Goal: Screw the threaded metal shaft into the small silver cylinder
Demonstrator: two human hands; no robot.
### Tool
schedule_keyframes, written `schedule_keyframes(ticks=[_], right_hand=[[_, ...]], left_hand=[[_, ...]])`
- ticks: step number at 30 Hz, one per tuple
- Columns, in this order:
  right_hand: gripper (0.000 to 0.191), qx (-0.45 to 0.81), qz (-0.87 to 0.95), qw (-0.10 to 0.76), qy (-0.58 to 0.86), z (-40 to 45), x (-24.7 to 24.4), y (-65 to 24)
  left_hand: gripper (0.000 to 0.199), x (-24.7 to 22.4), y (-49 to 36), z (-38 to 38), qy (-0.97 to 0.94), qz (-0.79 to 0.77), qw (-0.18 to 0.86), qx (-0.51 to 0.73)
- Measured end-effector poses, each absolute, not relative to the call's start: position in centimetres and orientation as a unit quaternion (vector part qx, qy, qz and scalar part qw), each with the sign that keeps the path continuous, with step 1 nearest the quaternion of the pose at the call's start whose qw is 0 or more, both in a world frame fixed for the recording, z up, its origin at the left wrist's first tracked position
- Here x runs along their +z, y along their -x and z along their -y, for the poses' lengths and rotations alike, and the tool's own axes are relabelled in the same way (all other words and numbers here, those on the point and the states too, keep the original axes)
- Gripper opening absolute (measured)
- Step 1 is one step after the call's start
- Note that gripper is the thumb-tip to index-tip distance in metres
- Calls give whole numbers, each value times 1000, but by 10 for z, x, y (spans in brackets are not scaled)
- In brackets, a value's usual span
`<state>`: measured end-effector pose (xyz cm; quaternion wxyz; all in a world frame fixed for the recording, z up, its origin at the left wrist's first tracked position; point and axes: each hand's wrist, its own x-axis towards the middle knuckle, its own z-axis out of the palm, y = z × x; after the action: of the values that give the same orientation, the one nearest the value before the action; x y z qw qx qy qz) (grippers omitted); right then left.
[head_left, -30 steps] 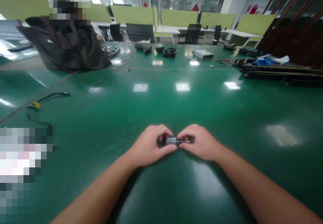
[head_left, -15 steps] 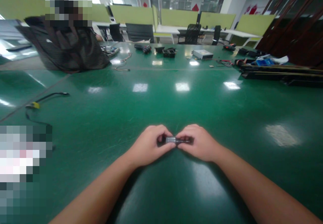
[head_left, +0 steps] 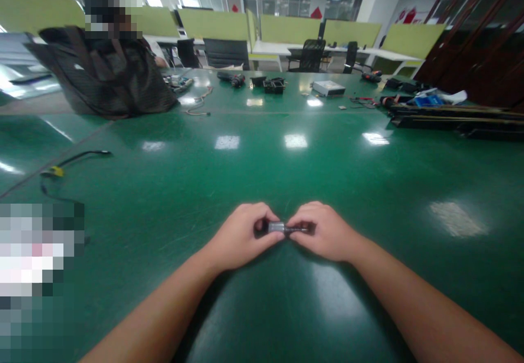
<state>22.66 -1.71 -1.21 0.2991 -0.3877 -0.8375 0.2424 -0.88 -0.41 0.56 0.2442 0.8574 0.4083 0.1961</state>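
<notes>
Between my hands lies a small grey piece (head_left: 276,227) with a thin dark end running to the right; its exact kind is too small to make out. My left hand (head_left: 244,236) pinches the grey part between thumb and fingers. At the other side, the thumb and fingers of my right hand (head_left: 321,231) are closed on the dark end. Both hands are low over the green tabletop (head_left: 262,172), fingertips nearly meeting. Some of the dark end is hidden by my right fingers.
On the left lies a black cable (head_left: 84,154) with a yellow tag. A large dark bag (head_left: 118,82) stands behind it. Along the far side are a power drill (head_left: 233,79), black frames (head_left: 273,84), and a grey metal box (head_left: 328,88). Long black strips (head_left: 454,120) lie at right.
Both hands keep nearly the same place and grip on the small piece. My right fingertips have shifted very slightly.
</notes>
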Motion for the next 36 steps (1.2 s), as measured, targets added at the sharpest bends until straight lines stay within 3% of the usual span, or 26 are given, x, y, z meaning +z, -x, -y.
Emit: schedule_keyframes(ticks=[36], right_hand=[[12,246,845,247,405,11,-2,-248]], left_hand=[[24,10,9,5,-855,-415,250,186]])
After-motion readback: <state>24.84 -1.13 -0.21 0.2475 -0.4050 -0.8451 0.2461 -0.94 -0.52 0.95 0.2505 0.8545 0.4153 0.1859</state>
